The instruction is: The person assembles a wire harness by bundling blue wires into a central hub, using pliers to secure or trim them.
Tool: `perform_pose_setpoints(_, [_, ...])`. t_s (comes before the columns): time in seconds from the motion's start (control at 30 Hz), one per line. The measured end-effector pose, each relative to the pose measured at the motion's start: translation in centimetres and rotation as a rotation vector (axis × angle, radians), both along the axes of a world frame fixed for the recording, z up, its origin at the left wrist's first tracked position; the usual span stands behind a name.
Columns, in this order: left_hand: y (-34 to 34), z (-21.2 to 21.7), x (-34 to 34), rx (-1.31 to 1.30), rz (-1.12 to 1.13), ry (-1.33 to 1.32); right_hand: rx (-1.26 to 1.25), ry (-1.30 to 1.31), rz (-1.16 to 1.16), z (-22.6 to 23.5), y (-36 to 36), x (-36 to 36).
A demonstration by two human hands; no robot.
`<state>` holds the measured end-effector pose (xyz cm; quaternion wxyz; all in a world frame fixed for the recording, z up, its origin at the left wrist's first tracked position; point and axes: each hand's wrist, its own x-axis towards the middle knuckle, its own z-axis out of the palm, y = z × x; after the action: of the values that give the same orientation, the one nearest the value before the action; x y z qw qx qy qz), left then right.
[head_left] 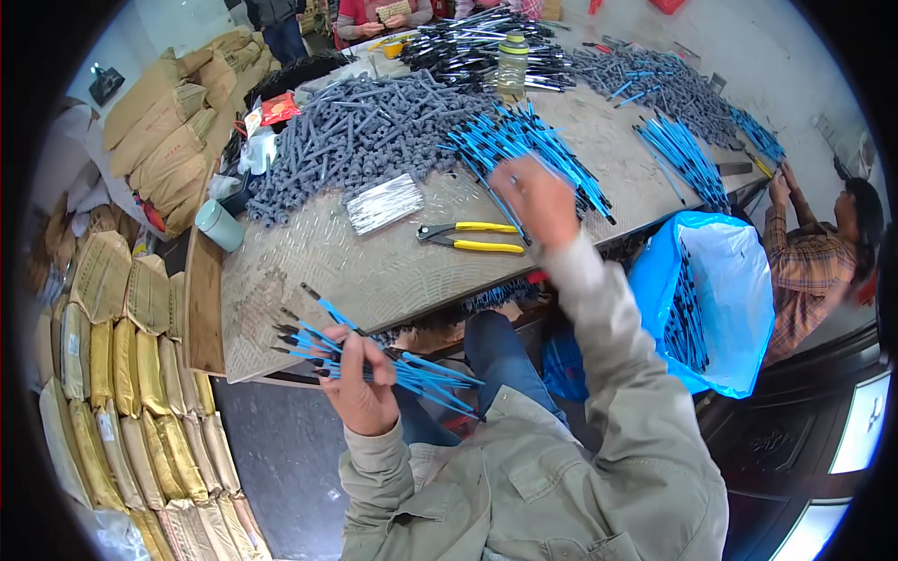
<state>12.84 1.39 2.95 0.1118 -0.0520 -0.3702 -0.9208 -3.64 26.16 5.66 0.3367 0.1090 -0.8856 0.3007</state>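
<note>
blue rods [421, 376]: slender, straight, smooth-looking, with dark end fittings. the bundle is gripped in the left hand [367, 381], fingers closed around it, rods fanned at both ends, just in front of the near table edge. the right hand [538, 198] is motion-blurred with fingers curled, positioned at the near side of a loose rod pile [566, 154] on the table; whether it grips a rod cannot be told.

adjacent items: cutting pliers [482, 237] with yellow handles and dark metal jaws lie flat between the left hand and the rod pile. a clear flat packet [384, 204] of thin, whitish, needle-like pieces lies beyond them, near a large heap of matte grey tubular parts [360, 140] with knobbed ends. a bottle [512, 67] with a green cap stands upright behind the rod pile, in front of a stack of glossy black rods [458, 45]. a pale green cylindrical cup [220, 226] is located at the left table edge. an open blue plastic bag [744, 280], holding more dark-and-blue rods, is placed to the right.

surface and room: the table [299, 271] has a pale, scuffed top, strewn with thin clear slivers. brown and yellowish sacks [140, 365] are stacked at left above a dark floor [281, 458]. a co-worker [809, 266] in a plaid shirt is at the right.
</note>
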Motion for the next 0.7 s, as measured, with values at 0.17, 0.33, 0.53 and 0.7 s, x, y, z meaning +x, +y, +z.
perform_pose_setpoints(0.17, [2.6,1.9,1.3,-0.216,-0.026,-0.095,0.628,-0.214,-0.291,-1.0,4.9,-9.9])
perform_pose_setpoints(0.33, [4.3,2.6,2.2,-0.079,-0.127,-0.222,0.382,-0.217,-0.226,0.5,5.1,-9.6])
perform_pose_setpoints(0.53, [3.8,0.1,1.5,-0.246,-0.335,-0.153,0.617,-0.132,-0.23,-2.0,5.2,-10.4])
perform_pose_setpoints(0.7, [3.8,-0.8,1.6,-0.24,-0.277,-0.215,0.296,-0.114,-0.362,0.2,7.6,-11.2])
